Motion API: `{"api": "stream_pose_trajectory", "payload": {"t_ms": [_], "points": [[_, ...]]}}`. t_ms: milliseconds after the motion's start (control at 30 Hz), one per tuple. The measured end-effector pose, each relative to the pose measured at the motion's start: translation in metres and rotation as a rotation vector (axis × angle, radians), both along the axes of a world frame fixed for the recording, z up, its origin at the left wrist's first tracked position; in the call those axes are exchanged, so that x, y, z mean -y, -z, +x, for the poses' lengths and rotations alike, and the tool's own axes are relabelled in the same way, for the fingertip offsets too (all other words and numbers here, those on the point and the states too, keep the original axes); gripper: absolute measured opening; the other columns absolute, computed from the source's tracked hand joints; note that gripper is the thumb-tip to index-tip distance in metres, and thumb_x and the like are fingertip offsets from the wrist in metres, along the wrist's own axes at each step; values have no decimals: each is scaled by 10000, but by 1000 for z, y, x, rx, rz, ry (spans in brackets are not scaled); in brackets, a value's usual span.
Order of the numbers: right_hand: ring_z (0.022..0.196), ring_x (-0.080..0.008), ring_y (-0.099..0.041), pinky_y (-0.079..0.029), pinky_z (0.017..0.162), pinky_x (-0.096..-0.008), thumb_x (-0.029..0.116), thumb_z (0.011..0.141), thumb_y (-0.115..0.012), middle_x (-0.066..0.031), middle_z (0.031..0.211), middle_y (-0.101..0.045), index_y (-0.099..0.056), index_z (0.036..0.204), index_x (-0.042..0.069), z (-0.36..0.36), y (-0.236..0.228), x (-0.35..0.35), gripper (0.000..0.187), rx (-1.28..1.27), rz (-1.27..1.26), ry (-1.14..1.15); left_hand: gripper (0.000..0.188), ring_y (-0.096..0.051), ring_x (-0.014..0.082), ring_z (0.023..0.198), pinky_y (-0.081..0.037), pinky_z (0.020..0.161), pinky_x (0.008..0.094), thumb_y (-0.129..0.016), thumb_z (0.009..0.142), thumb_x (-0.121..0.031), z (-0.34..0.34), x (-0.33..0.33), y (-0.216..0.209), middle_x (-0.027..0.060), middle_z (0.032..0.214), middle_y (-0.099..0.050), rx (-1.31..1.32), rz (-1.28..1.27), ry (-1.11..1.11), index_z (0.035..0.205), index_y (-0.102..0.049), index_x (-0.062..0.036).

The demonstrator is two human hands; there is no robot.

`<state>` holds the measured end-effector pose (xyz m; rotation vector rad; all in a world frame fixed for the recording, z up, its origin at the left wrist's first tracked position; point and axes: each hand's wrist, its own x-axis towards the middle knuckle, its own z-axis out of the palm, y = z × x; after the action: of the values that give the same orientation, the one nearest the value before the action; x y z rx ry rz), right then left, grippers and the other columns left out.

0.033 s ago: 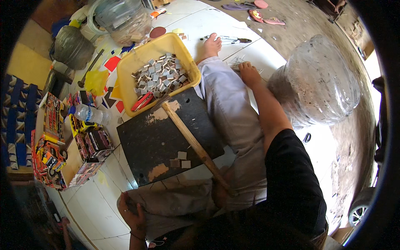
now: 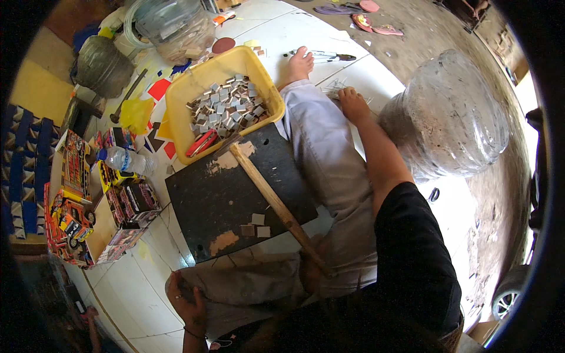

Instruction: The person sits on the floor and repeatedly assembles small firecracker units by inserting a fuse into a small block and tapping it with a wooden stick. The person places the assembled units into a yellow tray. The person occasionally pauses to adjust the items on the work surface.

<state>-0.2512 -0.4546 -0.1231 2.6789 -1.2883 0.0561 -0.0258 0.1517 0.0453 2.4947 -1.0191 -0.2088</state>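
Off to the right, my right hand point(image 2: 353, 106) reaches down to a loose pile of thin, pale, nail-like pieces point(image 2: 337, 88) on the tiles. Its fingers are curled, and their tips are hidden. My left hand point(image 2: 189, 306) lies on my bent knee with its fingers apart, holding nothing. Between my legs is a black board point(image 2: 218, 203) with worn patches. Across it rests a hammer point(image 2: 268, 197), its wooden handle toward me. Several small square tiles point(image 2: 258, 219) sit beside the handle. Beyond the board stands a yellow basin point(image 2: 176, 100) of similar squares, with a red-handled tool point(image 2: 202, 143) inside.
A big clear plastic container point(image 2: 447, 117) stands right of my arm. Left are a water bottle point(image 2: 126, 160), a printed box of toy-like pieces point(image 2: 88, 229) and coloured scraps point(image 2: 159, 90). Pliers-like tools point(image 2: 329, 57) lie by my foot; another clear container point(image 2: 176, 29) stands behind.
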Motion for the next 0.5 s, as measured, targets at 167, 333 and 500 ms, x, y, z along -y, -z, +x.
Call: {"api": "stream_pose_trajectory", "payload": {"t_ms": [167, 333, 500], "points": [[1035, -327, -575, -485, 861, -436, 153, 918, -427, -162, 1104, -557, -488, 1095, 30, 1, -5, 8, 223, 35, 108, 149, 621, -449, 333, 1229, -305, 1075, 415, -576, 776, -13, 2, 5, 3, 198, 1287, -503, 36, -28, 25, 1361, -374, 26], [925, -390, -614, -485, 813, -481, 228, 964, -397, -213, 1020, -622, -476, 1044, 22, 1, 2, 14, 235, 197, 211, 307, 541, -443, 336, 1229, -331, 1057, 419, -558, 849, -94, 5, 4, 2, 204, 1301, -477, 41, 43, 33, 1351, -394, 22], [879, -431, -613, -476, 764, -514, 227, 966, -399, -265, 934, -632, -491, 1010, -6, -6, 6, 20, 255, 454, 251, 327, 524, -441, 347, 1222, -330, 1052, 433, -563, 861, -124, 5, 0, 5, 204, 1300, -476, 65, 6, 59, 1342, -411, 16]]}}
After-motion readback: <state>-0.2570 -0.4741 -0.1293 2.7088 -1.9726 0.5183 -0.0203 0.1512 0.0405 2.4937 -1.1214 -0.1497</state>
